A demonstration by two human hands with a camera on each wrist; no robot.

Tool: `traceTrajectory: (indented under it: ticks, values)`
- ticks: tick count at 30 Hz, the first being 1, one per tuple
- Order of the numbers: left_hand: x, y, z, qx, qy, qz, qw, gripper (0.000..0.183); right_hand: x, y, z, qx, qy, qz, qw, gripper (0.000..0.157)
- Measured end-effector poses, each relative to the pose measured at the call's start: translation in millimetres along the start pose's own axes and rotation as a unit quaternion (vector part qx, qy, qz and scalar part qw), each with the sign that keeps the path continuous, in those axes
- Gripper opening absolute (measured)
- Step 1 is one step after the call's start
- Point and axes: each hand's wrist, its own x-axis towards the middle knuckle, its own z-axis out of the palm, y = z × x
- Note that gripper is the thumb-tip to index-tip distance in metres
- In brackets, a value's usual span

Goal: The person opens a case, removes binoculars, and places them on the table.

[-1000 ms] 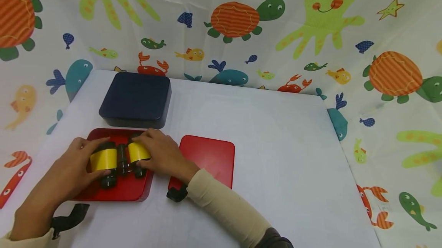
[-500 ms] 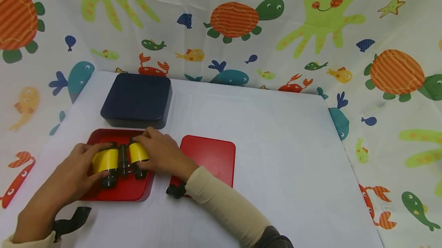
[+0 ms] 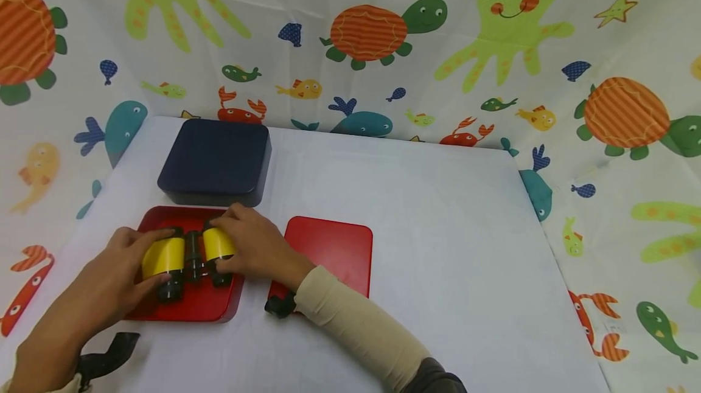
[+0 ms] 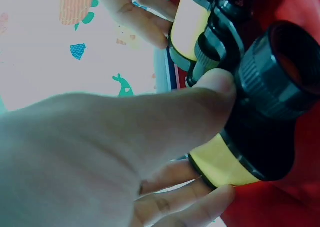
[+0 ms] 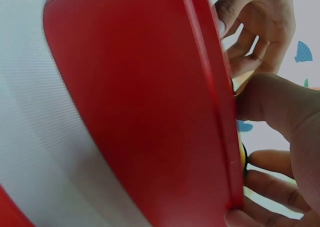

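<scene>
Backdrop: cloth (image 3: 405, 89) printed with sea animals, standing behind and to both sides of your work surface.
Table: white top (image 3: 454, 229), bearing both boxes and the flat red panel.
Dark box: navy box (image 3: 213, 159) at the far left of the table, just beyond the red one.
Red box: shallow and open-topped, red box (image 3: 205, 308) with rounded corners, directly in front of you on the left.
Red panel: flat red panel (image 3: 334, 253), to the right of the red box and apart from it; your right forearm crosses its near left corner.
Left hand: your left hand (image 3: 117, 268) grips the left barrel, thumb on the black part near the eyepiece, fingers curled round the yellow band.
Right hand: your right hand (image 3: 252, 244) grips the right barrel, fingers at its far end, thumb at its near end.
Binoculars: black and yellow binoculars (image 3: 193, 256) between your hands, within the red box's outline, eyepieces towards you; whether they touch its floor cannot be told.
Wrist fittings: one black fitting (image 3: 112, 356) by your left wrist, another black piece (image 3: 281, 305) under your right.
</scene>
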Motion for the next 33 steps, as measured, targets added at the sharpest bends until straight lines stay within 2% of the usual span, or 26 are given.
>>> traceTrajectory:
  ticks: [5, 13, 21, 27, 33]
  values:
    - [-2.6, 4.1, -7.7, 0.011, 0.008, -0.001, 0.9999, 0.089, -0.5, -1.2, -5.5, 0.003, 0.006, -0.002, 1.0, 0.072]
    - [-4.9, 15.9, -27.6, 0.037, -0.006, -0.026, 0.999, 0.091, -5.8, -8.1, -19.3, 0.02, 0.02, -0.016, 0.999, 0.071]
    - [-11.6, 26.1, -36.4, 0.054, 0.001, -0.02, 0.9983, 0.092, -17.9, -14.1, -37.8, 0.018, 0.035, -0.013, 0.999, 0.073]
    - [-7.0, 41.2, -34.1, 0.055, 0.015, 0.011, 0.9983, 0.096, -35.1, -8.2, -52.1, 0.022, 0.054, -0.003, 0.998, 0.073]
    - [6.5, 65.6, -28.2, 0.044, 0.041, 0.073, 0.9955, 0.091, -57.4, 9.0, -59.6, 0.04, 0.089, 0.017, 0.995, 0.072]
